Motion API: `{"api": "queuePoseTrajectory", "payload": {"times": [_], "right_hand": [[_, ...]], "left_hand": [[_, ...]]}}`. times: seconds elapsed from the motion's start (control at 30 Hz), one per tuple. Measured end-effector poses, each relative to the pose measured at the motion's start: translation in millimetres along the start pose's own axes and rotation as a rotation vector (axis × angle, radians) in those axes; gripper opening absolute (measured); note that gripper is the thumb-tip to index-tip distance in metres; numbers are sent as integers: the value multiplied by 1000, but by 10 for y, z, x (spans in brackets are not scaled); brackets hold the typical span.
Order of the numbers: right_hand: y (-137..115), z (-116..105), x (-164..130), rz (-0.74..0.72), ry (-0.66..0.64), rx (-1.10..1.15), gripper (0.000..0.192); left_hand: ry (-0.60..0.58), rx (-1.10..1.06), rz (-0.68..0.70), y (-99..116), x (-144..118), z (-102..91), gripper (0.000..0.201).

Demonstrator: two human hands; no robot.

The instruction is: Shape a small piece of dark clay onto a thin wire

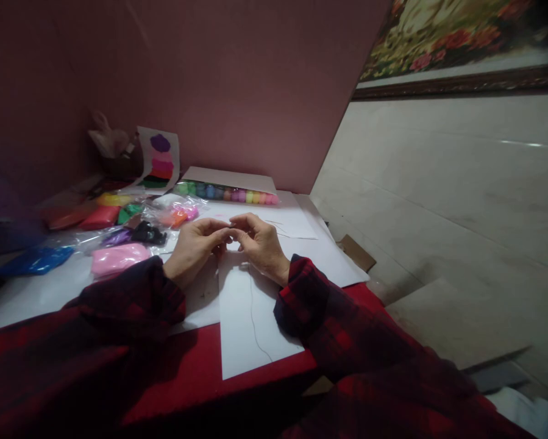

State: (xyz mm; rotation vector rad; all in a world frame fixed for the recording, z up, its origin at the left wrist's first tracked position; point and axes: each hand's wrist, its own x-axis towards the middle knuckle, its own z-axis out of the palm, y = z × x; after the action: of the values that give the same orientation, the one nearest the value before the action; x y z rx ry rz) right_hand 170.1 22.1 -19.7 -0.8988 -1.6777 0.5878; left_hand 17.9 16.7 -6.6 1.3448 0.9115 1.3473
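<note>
My left hand (197, 246) and my right hand (264, 246) meet fingertip to fingertip above a white sheet of paper (237, 332). Thumbs and forefingers are pinched together on both. Whatever lies between them is too small or too hidden to make out. Down the sheet beneath runs a thin, wavy dark line (254, 317); whether it is drawn or a loose strand I cannot tell. Left of my left hand lie a pink packet (120, 258) and a black lump (148, 233) in clear plastic.
Colourful soft packets, among them a blue one (38, 260) and a red one (100, 217), crowd the left side. A box of coloured balls (228, 192) stands against the wall. Behind the packets leans a painted sheet (159, 160). Thin dark strands (296, 236) lie right of my hands.
</note>
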Motion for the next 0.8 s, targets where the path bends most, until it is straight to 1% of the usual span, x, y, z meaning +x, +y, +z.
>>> {"api": "queuePoseTrajectory", "payload": {"times": [0.1, 0.2, 0.3, 0.4, 0.53, 0.7, 0.8], "right_hand": [[-32, -13, -2, -8, 8, -54, 11], [-40, -17, 0, 30, -34, -13, 9], [-27, -15, 4, 37, -55, 7, 6], [-14, -14, 5, 8, -58, 15, 4], [-10, -15, -4, -13, -48, 17, 5], [-20, -23, -7, -23, -32, -51, 6], [-35, -34, -9, -46, -27, -97, 6]], "left_hand": [[9, -3, -17, 7, -14, 7, 29], [-5, -39, -56, 11, -24, 13, 35], [-8, -70, -38, 3, -19, 11, 39], [0, -85, -12, 0, -9, 7, 36], [24, -145, -53, 16, -12, 16, 32], [-38, -157, -94, 20, -21, 17, 35], [-22, -149, -88, 12, -19, 6, 31]]}}
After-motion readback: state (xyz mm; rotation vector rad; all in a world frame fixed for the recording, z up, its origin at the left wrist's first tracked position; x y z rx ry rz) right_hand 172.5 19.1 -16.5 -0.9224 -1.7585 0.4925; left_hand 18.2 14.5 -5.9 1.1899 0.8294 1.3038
